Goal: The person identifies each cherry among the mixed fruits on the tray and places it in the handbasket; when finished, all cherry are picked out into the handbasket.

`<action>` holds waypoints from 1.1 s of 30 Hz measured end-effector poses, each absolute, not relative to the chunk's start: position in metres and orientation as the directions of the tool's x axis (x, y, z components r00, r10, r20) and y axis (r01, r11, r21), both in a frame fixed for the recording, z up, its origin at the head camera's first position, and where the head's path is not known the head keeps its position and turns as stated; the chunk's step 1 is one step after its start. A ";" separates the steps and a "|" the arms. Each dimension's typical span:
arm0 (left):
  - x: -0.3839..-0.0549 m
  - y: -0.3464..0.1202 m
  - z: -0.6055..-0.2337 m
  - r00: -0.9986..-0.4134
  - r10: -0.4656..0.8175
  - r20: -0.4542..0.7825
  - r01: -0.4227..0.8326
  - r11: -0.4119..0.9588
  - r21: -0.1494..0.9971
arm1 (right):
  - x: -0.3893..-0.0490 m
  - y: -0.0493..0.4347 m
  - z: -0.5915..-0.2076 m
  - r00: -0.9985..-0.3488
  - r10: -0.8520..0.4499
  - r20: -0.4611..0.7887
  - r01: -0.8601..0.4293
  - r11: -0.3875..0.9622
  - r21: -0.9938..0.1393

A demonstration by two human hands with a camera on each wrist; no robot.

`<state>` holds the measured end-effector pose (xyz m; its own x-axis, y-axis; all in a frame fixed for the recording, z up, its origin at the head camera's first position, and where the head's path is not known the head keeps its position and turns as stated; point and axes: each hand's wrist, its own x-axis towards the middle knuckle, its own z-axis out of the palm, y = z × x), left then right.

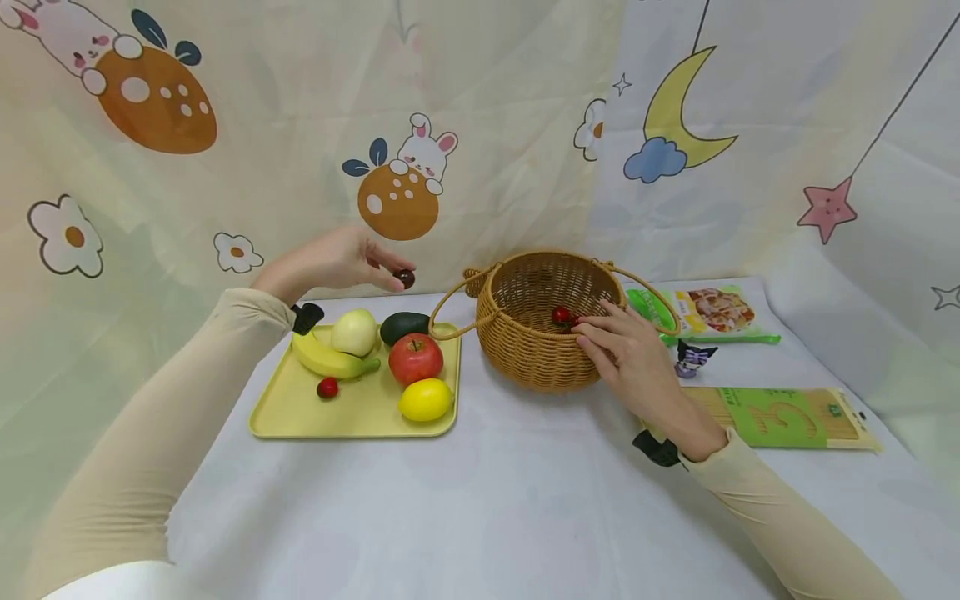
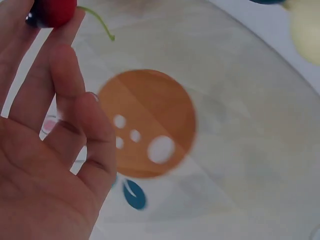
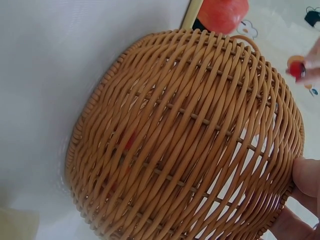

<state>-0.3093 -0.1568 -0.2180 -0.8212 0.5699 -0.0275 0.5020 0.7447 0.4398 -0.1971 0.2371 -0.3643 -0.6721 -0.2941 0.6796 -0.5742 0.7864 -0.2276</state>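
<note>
My left hand is raised above the back of the yellow tray and pinches a dark red cherry by its fingertips. A green stem sticks out from that cherry in the left wrist view. My right hand grips the rim of a round wicker basket at its front right, thumb against the weave. Red cherries show inside the basket, one partly hidden by my right fingers. Through the weave, the right wrist view gives glimpses of red in the basket.
Left of the basket, the yellow tray bears a banana, a pale round fruit, an avocado, a red apple, a lemon and a cherry. To the right lie a green food bag, a small purple figurine and a noodle pack.
</note>
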 end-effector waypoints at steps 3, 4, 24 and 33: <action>-0.320 -0.130 -0.211 -0.785 0.618 -0.047 0.537 0.716 0.447 | -0.197 0.237 -0.365 -0.670 -0.297 0.681 -0.576 0.786 -0.224; -0.323 -0.120 -0.209 -0.775 0.630 -0.059 0.541 0.707 0.455 | -0.197 0.238 -0.365 -0.668 -0.297 0.682 -0.577 0.786 -0.222; -0.374 0.018 -0.199 -0.642 0.758 -0.114 0.586 0.581 0.564 | -0.197 0.237 -0.363 -0.679 -0.301 0.670 -0.574 0.787 -0.227; -0.385 0.060 -0.228 -0.601 0.794 -0.090 0.585 0.515 0.626 | -0.196 0.237 -0.362 -0.685 -0.292 0.667 -0.563 0.794 -0.231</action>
